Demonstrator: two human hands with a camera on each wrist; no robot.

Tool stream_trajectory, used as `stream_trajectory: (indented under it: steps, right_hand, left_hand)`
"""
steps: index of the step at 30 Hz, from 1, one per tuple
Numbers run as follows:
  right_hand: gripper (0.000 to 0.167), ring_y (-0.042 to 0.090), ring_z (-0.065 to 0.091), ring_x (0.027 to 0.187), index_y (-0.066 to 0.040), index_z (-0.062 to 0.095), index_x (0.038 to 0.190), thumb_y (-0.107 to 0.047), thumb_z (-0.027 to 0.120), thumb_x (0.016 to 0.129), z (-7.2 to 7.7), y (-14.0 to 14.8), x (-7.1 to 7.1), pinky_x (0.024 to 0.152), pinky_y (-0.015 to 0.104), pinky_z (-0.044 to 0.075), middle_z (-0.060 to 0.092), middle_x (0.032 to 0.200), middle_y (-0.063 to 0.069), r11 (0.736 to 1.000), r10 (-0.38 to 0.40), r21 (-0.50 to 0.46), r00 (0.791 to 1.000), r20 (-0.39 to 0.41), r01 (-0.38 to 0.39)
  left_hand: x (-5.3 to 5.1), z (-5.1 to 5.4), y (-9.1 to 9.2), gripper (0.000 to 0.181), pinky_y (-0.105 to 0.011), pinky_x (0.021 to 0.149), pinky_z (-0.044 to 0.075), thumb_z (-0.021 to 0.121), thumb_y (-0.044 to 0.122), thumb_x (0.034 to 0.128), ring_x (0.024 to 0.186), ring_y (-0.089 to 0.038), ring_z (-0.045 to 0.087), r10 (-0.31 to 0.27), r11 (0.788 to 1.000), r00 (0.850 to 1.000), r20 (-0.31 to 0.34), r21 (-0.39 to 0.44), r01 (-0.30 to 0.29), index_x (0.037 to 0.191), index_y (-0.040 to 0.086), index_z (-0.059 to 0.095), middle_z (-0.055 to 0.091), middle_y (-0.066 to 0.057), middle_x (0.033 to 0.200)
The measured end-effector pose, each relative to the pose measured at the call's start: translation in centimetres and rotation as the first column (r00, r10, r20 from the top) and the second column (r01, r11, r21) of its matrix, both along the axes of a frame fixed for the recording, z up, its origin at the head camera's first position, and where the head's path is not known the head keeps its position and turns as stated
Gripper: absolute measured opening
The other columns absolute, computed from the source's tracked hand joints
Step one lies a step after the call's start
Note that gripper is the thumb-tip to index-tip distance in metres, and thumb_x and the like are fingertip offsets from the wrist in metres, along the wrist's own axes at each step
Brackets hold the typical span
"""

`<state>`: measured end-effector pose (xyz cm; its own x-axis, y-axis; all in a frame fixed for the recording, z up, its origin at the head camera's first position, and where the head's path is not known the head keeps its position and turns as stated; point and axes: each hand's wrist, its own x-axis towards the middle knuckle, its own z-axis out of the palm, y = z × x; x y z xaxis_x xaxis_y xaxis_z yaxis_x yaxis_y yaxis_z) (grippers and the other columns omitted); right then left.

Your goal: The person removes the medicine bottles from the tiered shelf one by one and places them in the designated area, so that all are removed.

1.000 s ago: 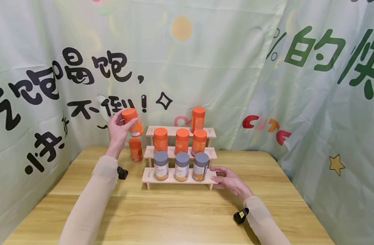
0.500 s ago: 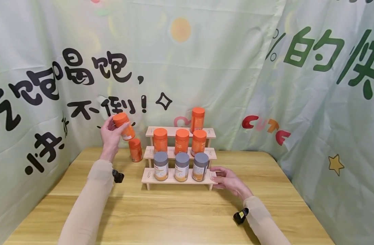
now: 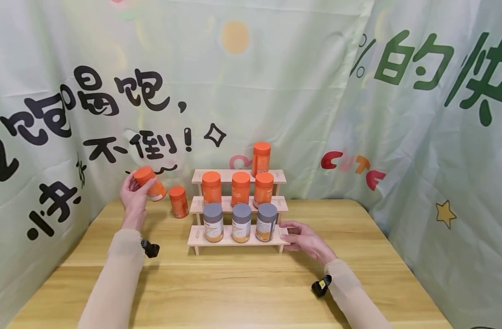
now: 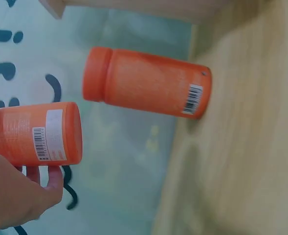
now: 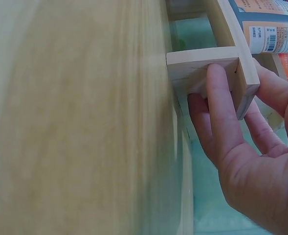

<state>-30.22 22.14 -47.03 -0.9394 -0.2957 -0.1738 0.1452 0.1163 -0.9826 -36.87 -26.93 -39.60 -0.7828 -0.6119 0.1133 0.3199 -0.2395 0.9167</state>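
Observation:
My left hand [image 3: 134, 196] grips an orange jar [image 3: 150, 183], tilted and held above the table at the left. In the left wrist view, its white label and barcode face the camera. A second orange jar [image 3: 178, 202] stands on the table between that hand and the three-tier wooden display rack [image 3: 197, 236]. My right hand [image 3: 306, 241] holds the right end of the rack's bottom tier. In the right wrist view, the thumb lies on the upper side of the board [image 5: 249, 73] and fingers reach beneath it.
Three grey-lidded jars [image 3: 241, 224] stand on the bottom tier. Three orange jars [image 3: 240, 188] fill the middle tier, and one orange jar [image 3: 261, 159] is on the top tier's right part. A printed curtain [image 3: 292, 91] hangs behind the wooden table [image 3: 234, 288].
My left hand has moved left and lower with the orange jar, away from the standing one. The right hand keeps its hold on the rack. The head view has shifted slightly.

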Motion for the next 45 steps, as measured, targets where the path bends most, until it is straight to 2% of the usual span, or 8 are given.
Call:
stream_trajectory:
  steps: [4, 8, 13, 21, 25, 31, 37, 45]
  right_hand:
    - [0.05, 0.02, 0.064, 0.095, 0.004, 0.045, 0.138, -0.003, 0.065, 0.093, 0.0, 0.0, -0.1, 0.088, 0.041, 0.058, 0.051, 0.125, 0.023, 1.0, 0.009, -0.003, 1.0, 0.0, -0.009]
    - [0.05, 0.02, 0.065, 0.094, 0.004, 0.045, 0.138, -0.004, 0.065, 0.092, 0.0, 0.0, -0.2, 0.087, 0.041, 0.058, 0.052, 0.123, 0.022, 1.0, 0.012, -0.002, 1.0, -0.001, -0.012]
    - [0.051, 0.02, 0.065, 0.093, 0.004, 0.045, 0.138, -0.004, 0.066, 0.092, -0.1, 0.1, -0.1, 0.086, 0.04, 0.058, 0.054, 0.119, 0.02, 1.0, 0.007, -0.012, 1.0, -0.003, -0.007]
    - [0.049, 0.019, 0.065, 0.093, 0.004, 0.047, 0.136, -0.004, 0.066, 0.092, -0.1, 0.1, 0.2, 0.087, 0.04, 0.058, 0.054, 0.119, 0.02, 1.0, 0.005, -0.005, 1.0, -0.008, -0.005]
    - [0.05, 0.019, 0.065, 0.093, 0.004, 0.046, 0.137, -0.005, 0.066, 0.092, -0.1, 0.1, 0.2, 0.087, 0.04, 0.058, 0.054, 0.122, 0.021, 1.0, 0.003, 0.001, 1.0, -0.007, -0.003]
    - [0.05, 0.02, 0.065, 0.093, 0.003, 0.046, 0.137, -0.006, 0.066, 0.092, 0.0, 0.0, 0.2, 0.086, 0.04, 0.058, 0.054, 0.122, 0.022, 1.0, 0.004, 0.004, 1.0, -0.007, -0.004]
    - [0.051, 0.02, 0.065, 0.094, 0.004, 0.046, 0.137, -0.006, 0.067, 0.092, -0.1, 0.1, 0.1, 0.087, 0.041, 0.058, 0.054, 0.123, 0.022, 1.0, 0.003, -0.001, 1.0, -0.004, -0.003]
    - [0.052, 0.019, 0.065, 0.094, 0.004, 0.045, 0.138, -0.006, 0.066, 0.092, -0.3, 0.2, -0.1, 0.088, 0.042, 0.057, 0.054, 0.12, 0.019, 1.0, 0.006, -0.002, 1.0, -0.005, -0.006]
  left_hand:
    - [0.3, -1.2, -0.7, 0.066, -0.026, 0.103, 0.046, 0.086, 0.0, 0.0708, 0.105, -0.01, 0.057, 0.019, 0.999, 1.0, 0.021, 0.031, -0.02, 0.129, 0.018, 0.061, 0.064, 0.003, 0.122]
    - [0.4, -2.1, -1.1, 0.066, -0.024, 0.101, 0.046, 0.085, -0.002, 0.0717, 0.105, -0.009, 0.057, 0.019, 0.999, 0.999, 0.04, 0.028, -0.02, 0.13, 0.018, 0.061, 0.064, 0.004, 0.121]
    - [0.4, -2.6, -1.2, 0.065, -0.027, 0.105, 0.043, 0.082, -0.001, 0.0746, 0.107, -0.009, 0.055, 0.008, 0.999, 0.998, 0.069, -0.046, -0.005, 0.132, 0.018, 0.059, 0.062, 0.003, 0.123]
    - [0.3, -3.5, -1.5, 0.067, -0.034, 0.115, 0.036, 0.076, 0.0, 0.082, 0.12, -0.013, 0.05, -0.043, 0.981, 0.984, 0.175, -0.177, 0.074, 0.141, 0.02, 0.051, 0.055, 0.001, 0.134]
    - [0.2, -4.2, -1.6, 0.07, -0.035, 0.115, 0.036, 0.075, 0.003, 0.0839, 0.124, -0.015, 0.049, -0.063, 0.967, 0.971, 0.23, -0.225, 0.116, 0.145, 0.02, 0.046, 0.052, -0.003, 0.141]
    - [0.1, -4.6, -1.6, 0.075, -0.036, 0.116, 0.035, 0.073, 0.006, 0.0868, 0.134, -0.021, 0.043, -0.097, 0.945, 0.949, 0.299, -0.273, 0.182, 0.151, 0.019, 0.037, 0.043, -0.008, 0.153]
    - [-0.2, -5.2, -1.6, 0.077, -0.04, 0.116, 0.035, 0.073, 0.004, 0.0867, 0.136, -0.026, 0.042, -0.127, 0.917, 0.936, 0.329, -0.32, 0.237, 0.152, 0.017, 0.035, 0.042, -0.011, 0.153]
    - [-0.7, -5.8, -1.4, 0.077, -0.042, 0.115, 0.035, 0.072, 0.004, 0.0873, 0.135, -0.028, 0.042, -0.162, 0.901, 0.927, 0.338, -0.331, 0.279, 0.153, 0.014, 0.033, 0.042, -0.014, 0.153]
